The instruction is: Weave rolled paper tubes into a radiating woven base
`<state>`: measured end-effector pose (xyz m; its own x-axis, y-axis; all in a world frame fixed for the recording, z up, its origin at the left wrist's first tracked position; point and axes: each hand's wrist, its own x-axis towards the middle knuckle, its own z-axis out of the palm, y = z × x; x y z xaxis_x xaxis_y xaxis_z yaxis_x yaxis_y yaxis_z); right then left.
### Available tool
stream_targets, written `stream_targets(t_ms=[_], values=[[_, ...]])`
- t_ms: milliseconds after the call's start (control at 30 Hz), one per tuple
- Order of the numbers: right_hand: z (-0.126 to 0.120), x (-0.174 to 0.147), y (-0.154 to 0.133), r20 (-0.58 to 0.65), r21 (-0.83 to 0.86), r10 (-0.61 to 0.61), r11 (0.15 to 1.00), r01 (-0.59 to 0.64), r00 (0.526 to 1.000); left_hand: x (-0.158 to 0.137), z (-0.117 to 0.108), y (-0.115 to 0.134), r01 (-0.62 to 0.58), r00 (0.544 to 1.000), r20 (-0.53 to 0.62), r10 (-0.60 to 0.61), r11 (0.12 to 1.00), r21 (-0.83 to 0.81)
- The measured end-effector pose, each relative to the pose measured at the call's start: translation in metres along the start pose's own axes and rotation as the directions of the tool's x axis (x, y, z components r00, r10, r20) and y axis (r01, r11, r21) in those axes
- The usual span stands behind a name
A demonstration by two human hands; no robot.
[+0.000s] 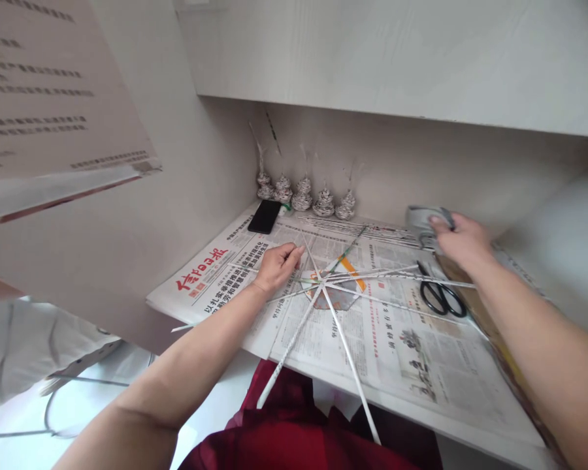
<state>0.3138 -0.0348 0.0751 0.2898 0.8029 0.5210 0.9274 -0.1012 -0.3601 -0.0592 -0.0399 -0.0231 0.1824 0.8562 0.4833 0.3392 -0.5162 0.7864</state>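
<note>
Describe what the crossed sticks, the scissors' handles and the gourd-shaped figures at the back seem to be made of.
Crossed sticks: probably rolled paper, matte white; some show print-like specks.
Scissors' handles: smooth black, perhaps plastic or coated metal; the look leaves it open.
Gourd-shaped figures: apparently coiled or woven paper strips, matte; mottled grey-white bands suggest newsprint.

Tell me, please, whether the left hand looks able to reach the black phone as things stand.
Probably yes: the black phone lies just beyond the left hand, with newspaper between them and nothing visible on top of the phone.
</note>
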Motion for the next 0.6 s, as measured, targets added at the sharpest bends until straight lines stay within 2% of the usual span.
stream_targets(t_ms=[67, 133, 200, 267, 300, 367, 433, 500, 600], values=[[0.003, -0.018, -0.057, 0.035, 0.139, -0.056, 0.989, 0.050, 0.998, 0.000, -0.001, 0.003, 0.025, 1.000, 0.021, -0.022, 0.989, -0.148], [0.008, -0.044, -0.113, 0.138, 0.291, -0.205, 0.944, 0.158, 0.969, 0.000, 0.000, 0.003, 0.065, 0.996, 0.080, -0.039, 0.934, -0.351], [0.017, -0.072, -0.156, 0.292, 0.334, -0.374, 0.902, 0.272, 0.880, 0.000, -0.001, 0.001, 0.107, 0.989, 0.143, -0.042, 0.868, -0.486], [0.030, -0.095, -0.181, 0.335, 0.403, -0.539, 0.823, 0.400, 0.772, 0.001, -0.002, -0.001, 0.111, 0.988, 0.146, -0.042, 0.855, -0.507], [0.037, -0.103, -0.187, 0.335, 0.443, -0.571, 0.798, 0.409, 0.750, 0.001, -0.003, -0.002, 0.102, 0.991, 0.123, -0.048, 0.865, -0.491], [0.053, -0.113, -0.187, 0.344, 0.523, -0.504, 0.804, 0.285, 0.792, 0.001, -0.004, 0.000, 0.084, 0.996, 0.072, -0.057, 0.889, -0.450], [0.066, -0.116, -0.179, 0.370, 0.638, -0.386, 0.767, 0.071, 0.845, 0.000, -0.004, 0.004, 0.060, 0.998, 0.048, -0.044, 0.911, -0.408], [0.075, -0.118, -0.171, 0.411, 0.748, -0.274, 0.646, -0.150, 0.869, -0.001, -0.002, 0.008, 0.007, 0.999, 0.046, 0.009, 0.942, -0.334], [0.078, -0.124, -0.165, 0.503, 0.812, -0.179, 0.432, -0.392, 0.845, -0.003, 0.002, 0.013, -0.083, 0.994, 0.054, 0.094, 0.979, -0.184]])
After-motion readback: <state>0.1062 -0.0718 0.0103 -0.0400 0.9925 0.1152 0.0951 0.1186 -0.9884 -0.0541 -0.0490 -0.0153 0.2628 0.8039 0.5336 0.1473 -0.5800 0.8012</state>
